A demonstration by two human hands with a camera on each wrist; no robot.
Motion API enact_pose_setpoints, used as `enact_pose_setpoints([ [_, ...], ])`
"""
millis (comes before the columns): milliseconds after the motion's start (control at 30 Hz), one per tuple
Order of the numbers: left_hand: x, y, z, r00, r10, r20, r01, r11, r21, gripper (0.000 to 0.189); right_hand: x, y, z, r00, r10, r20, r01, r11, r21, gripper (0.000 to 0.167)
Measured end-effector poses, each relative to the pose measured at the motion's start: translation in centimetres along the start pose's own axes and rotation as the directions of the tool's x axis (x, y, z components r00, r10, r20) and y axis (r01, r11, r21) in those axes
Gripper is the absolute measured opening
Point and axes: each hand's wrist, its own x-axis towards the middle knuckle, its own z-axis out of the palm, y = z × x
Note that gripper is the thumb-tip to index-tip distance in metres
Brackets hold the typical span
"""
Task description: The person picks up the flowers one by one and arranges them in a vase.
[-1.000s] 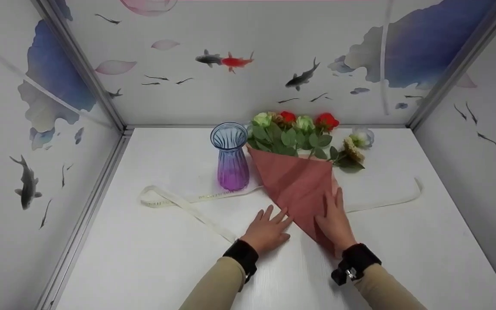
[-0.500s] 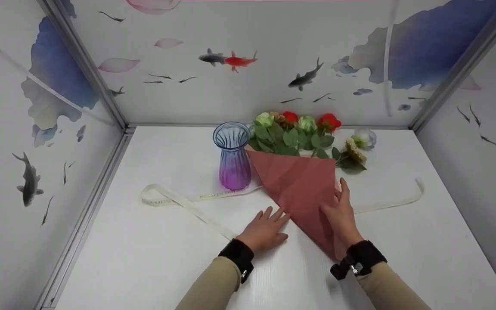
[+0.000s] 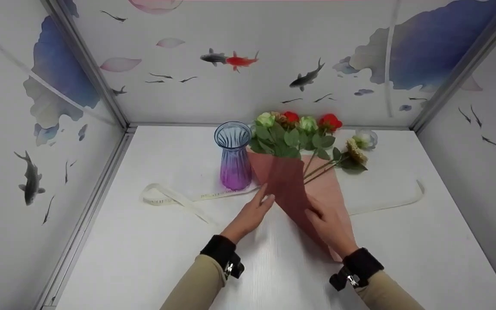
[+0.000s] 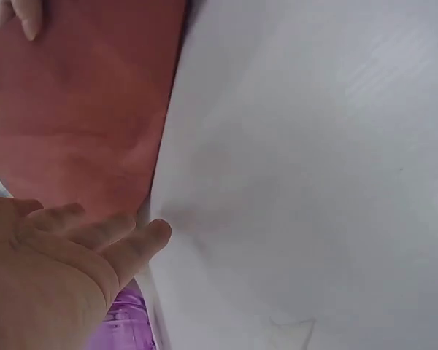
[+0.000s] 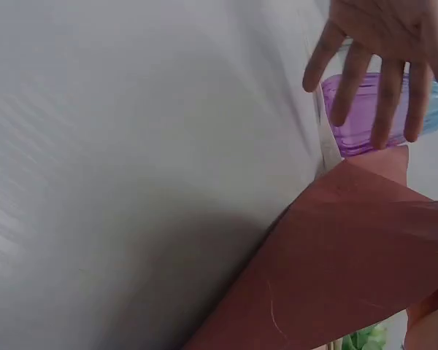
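Right hand (image 3: pixel 330 225) had lifted the upper flap of the red wrapping paper (image 3: pixel 284 181), its edge pinched between thumb and fingers; flower stems (image 3: pixel 318 171) previously covered were exposed, leaving the wrap, in my judgement, unsecured. Left hand (image 3: pixel 246 216), fingers straight and spread, had advanced towards the glass vase (image 3: pixel 235 168) beside the paper; contact unconfirmed.

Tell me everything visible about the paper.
The paper, matte-looking and dusty red, paler on its right side, forms a folded cone, narrow end nearest. It lies on the table, its flap partly covering stems. The right hand grips the flap; the left hand is at the left edge, contact unclear.
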Motion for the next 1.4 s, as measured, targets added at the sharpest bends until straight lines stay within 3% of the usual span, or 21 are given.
enact_pose_setpoints([
  [133,-0.3,0.9,-1.3,0.997,-0.059,-0.06,0.043,0.971,-0.233,0.077,-0.4,-0.4,0.9,0.992,-0.083,0.091,0.085,0.996,-0.014,0.047],
  [200,-0.5,1.2,-1.8,0.995,-0.066,-0.081,0.038,0.951,-0.306,0.076,-0.5,-0.3,1.3,0.981,-0.128,0.147,0.132,0.991,-0.02,0.047],
  [267,-0.7,1.5,-2.2,0.993,-0.052,-0.105,0.016,0.949,-0.315,0.075,-0.5,-0.2,1.6,0.964,-0.175,0.201,0.18,0.984,-0.006,0.05],
  [367,-1.0,2.0,-2.7,0.988,0.014,-0.154,-0.054,0.964,-0.262,0.069,-0.7,-0.1,2.1,0.931,-0.243,0.271,0.262,0.964,-0.035,0.055],
  [500,-1.3,2.9,-3.3,0.965,0.14,-0.223,-0.163,0.983,-0.088,0.062,-1.0,-0.1,2.7,0.886,-0.301,0.352,0.352,0.932,-0.089,0.057],
  [567,-1.5,3.4,-3.5,0.953,0.2,-0.228,-0.2,0.98,0.022,0.059,-1.1,-0.2,3.0,0.866,-0.31,0.392,0.376,0.921,-0.102,0.055],
  [633,-1.7,3.7,-3.5,0.944,0.262,-0.201,-0.228,0.957,0.177,0.054,-1.2,-0.2,3.3,0.846,-0.315,0.43,0.394,0.912,-0.108,0.054],
  [700,-1.9,4.0,-3.5,0.935,0.321,-0.152,-0.247,0.895,0.37,0.047,-1.4,-0.1,3.6,0.826,-0.322,0.463,0.413,0.904,-0.109,0.053],
  [767,-2.1,4.3,-3.3,0.932,0.348,-0.098,-0.235,0.789,0.568,0.041,-1.5,0.0,3.9,0.805,-0.344,0.484,0.444,0.89,-0.105,0.052],
  [833,-2.4,4.4,-3.1,0.939,0.341,-0.045,-0.209,0.671,0.712,0.036,-1.6,0.2,4.1,0.787,-0.367,0.496,0.472,0.876,-0.1,0.05],
  [933,-3.0,4.3,-2.8,0.966,0.258,0.014,-0.157,0.542,0.826,0.035,-1.8,0.4,4.4,0.767,-0.375,0.52,0.489,0.867,-0.097,0.049],
  [1033,-3.3,3.5,-2.6,0.978,0.205,0.051,-0.136,0.427,0.894,0.036,-1.9,0.6,4.5,0.754,-0.335,0.566,0.463,0.881,-0.096,0.055],
  [1100,-3.5,2.8,-2.6,0.977,0.2,0.068,-0.136,0.345,0.929,0.036,-1.9,0.7,4.4,0.758,-0.298,0.581,0.443,0.888,-0.123,0.059],
  [1167,-3.6,2.1,-2.6,0.976,0.204,0.078,-0.134,0.277,0.951,0.037,-1.9,0.9,4.3,0.78,-0.262,0.569,0.427,0.887,-0.176,0.057],
  [1267,-3.8,1.1,-2.6,0.973,0.213,0.086,-0.134,0.225,0.965,0.043,-1.8,1.5,3.9,0.85,-0.177,0.496,0.363,0.879,-0.309,0.053],
  [1333,-3.9,0.5,-2.7,0.973,0.212,0.087,-0.133,0.213,0.968,0.046,-1.9,2.1,3.6,0.893,-0.093,0.441,0.291,0.867,-0.405,0.053],
  [1400,-4.1,0.1,-2.8,0.973,0.213,0.085,-0.131,0.215,0.968,0.048,-2.0,2.8,3.3,0.92,-0.006,0.391,0.219,0.836,-0.503,0.054],
])
